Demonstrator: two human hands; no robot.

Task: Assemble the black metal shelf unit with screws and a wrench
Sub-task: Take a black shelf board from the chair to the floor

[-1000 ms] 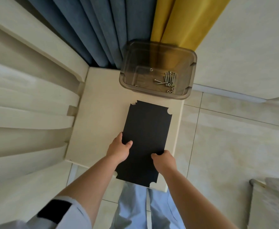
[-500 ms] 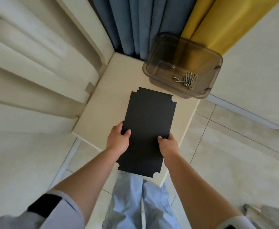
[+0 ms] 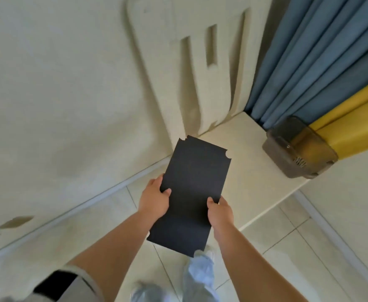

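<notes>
A flat black metal shelf panel (image 3: pixel 192 188) with notched corners hangs in the air, held by both hands at its long edges. My left hand (image 3: pixel 154 198) grips the left edge, thumb on top. My right hand (image 3: pixel 220 211) grips the right edge, thumb on top. The panel's far end reaches over the left part of the cream table (image 3: pixel 248 171); its near end sticks out over the floor. Screws (image 3: pixel 299 162) lie in a smoky clear plastic bin (image 3: pixel 296 149) at the table's far right. No wrench is visible.
A cream slatted headboard (image 3: pixel 202 73) stands behind the table. Blue curtains (image 3: pixel 309 62) and yellow curtains (image 3: pixel 342 120) hang behind the bin. Pale floor tiles (image 3: pixel 287 247) lie below, with my shoes (image 3: pixel 198 271) near the table's edge.
Both hands have lifted the black panel off the table and carried it left and toward me. The view has swung left, so the bin now sits at the right.
</notes>
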